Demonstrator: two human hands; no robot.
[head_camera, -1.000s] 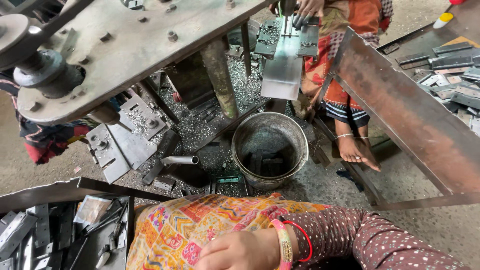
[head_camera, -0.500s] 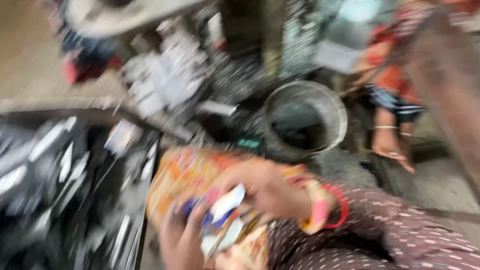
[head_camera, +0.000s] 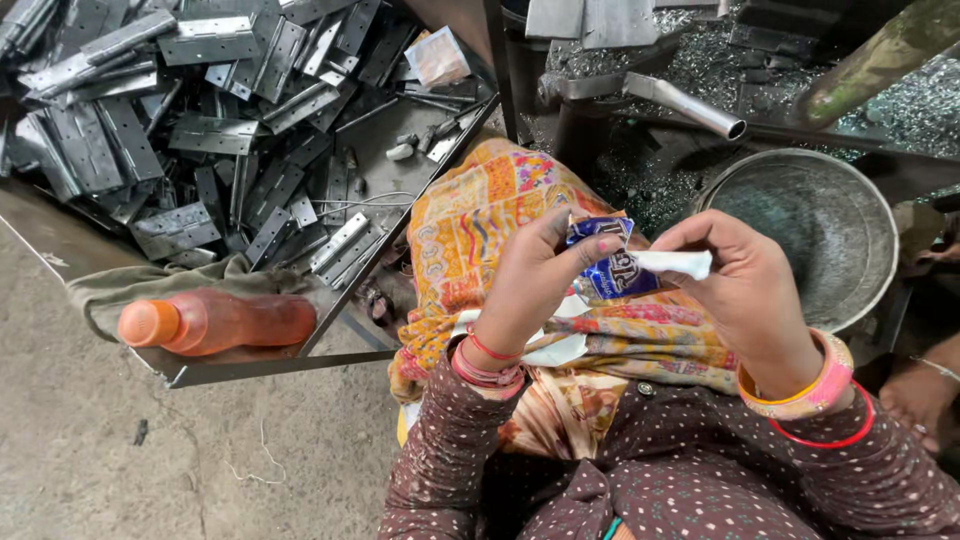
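Left hand (head_camera: 535, 285) and right hand (head_camera: 745, 285) both pinch small blue-and-white sachet (head_camera: 605, 262) over lap, fingers closed on it. Orange bottle (head_camera: 215, 322) lies left on tray (head_camera: 250, 368) of metal hinges (head_camera: 180, 120). Metal bowl (head_camera: 810, 225) right.

Floor: bare grey concrete (head_camera: 150, 470), dusty and scuffed. At upper left, a shallow metal tray (head_camera: 250, 368) holds a heap of steel hinges (head_camera: 190, 130); an orange plastic bottle (head_camera: 215, 322) lies on its near edge. At right, a round metal basin (head_camera: 850, 230) stands below a steel pipe (head_camera: 690, 105). Lighting: diffuse daylight.
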